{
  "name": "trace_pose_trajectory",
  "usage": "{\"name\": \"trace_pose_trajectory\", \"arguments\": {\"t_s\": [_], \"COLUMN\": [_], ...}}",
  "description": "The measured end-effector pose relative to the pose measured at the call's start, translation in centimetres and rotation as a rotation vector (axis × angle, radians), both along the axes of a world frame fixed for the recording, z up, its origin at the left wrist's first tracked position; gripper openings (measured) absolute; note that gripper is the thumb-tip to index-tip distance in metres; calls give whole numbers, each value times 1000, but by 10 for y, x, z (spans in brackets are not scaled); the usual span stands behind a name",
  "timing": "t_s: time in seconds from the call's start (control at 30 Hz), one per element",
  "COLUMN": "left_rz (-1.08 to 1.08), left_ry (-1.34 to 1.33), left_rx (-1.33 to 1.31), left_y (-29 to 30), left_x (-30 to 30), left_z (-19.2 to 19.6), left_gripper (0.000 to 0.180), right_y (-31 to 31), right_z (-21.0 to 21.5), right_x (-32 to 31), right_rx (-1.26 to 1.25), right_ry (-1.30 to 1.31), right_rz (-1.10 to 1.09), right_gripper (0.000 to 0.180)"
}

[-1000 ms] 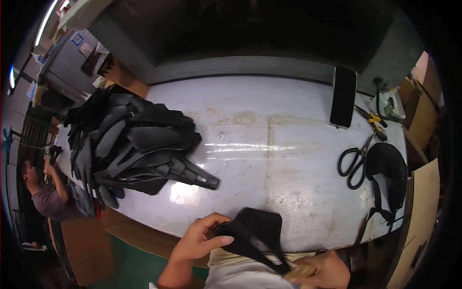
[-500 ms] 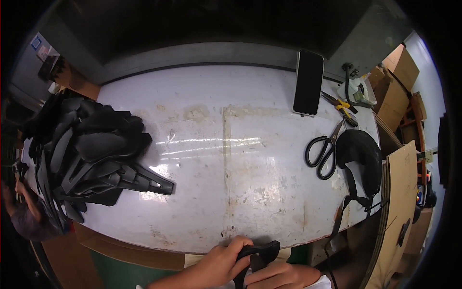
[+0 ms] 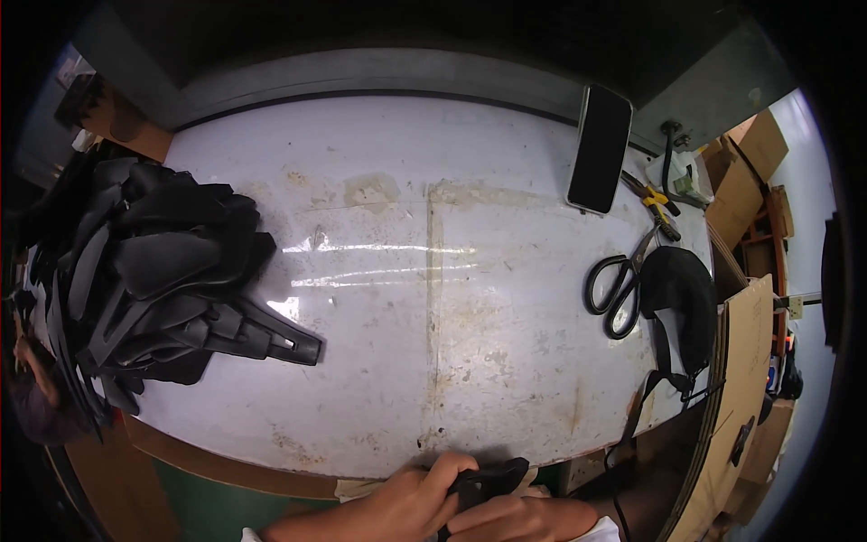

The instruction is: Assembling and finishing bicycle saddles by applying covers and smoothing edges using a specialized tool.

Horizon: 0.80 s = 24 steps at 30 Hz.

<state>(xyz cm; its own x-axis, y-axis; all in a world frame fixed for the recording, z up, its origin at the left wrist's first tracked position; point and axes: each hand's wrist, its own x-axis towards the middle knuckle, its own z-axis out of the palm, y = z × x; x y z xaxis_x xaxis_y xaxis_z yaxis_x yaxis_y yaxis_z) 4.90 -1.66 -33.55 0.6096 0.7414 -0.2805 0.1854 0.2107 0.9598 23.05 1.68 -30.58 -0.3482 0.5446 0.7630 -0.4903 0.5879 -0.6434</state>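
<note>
At the table's near edge both my hands hold one black moulded part (image 3: 495, 479), smooth, with a rounded end sticking out to the right. My left hand (image 3: 411, 499) closes on it from the left, thumb on top. My right hand (image 3: 522, 518) wraps its fingers over the near side. The lower portion of the part is hidden by my fingers and the frame's bottom edge. At the left of the table lies a tall heap of similar black moulded pieces (image 3: 172, 257), overlapping one another, with one long tapered piece (image 3: 293, 343) pointing toward the middle.
On the white worktable (image 3: 361, 397) at the right lie black-handled scissors (image 3: 619, 294), yellow-and-black pliers (image 3: 664, 217), a black pouch with a strap (image 3: 682, 307) and a propped phone (image 3: 601, 149). Cardboard sheets (image 3: 722, 406) stand beside the right edge. Another person (image 3: 41, 393) is at far left.
The black part has turned slightly and lies flatter between my hands. My right hand has shifted a little left over it. The whole view has tilted slightly.
</note>
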Motion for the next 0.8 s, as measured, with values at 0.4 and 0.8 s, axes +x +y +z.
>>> {"name": "trace_pose_trajectory", "arguments": {"t_s": [0.4,0.8], "left_rz": [15,38], "left_ry": [49,77], "left_rx": [47,14], "left_y": [-1,1], "left_x": [1,4], "left_z": [3,12], "left_gripper": [38,33], "right_y": [0,-64], "right_z": [-3,-30], "right_x": [13,-24], "right_rx": [69,-110], "right_ry": [-31,362], "right_rz": [-53,-542], "right_gripper": [11,20]}}
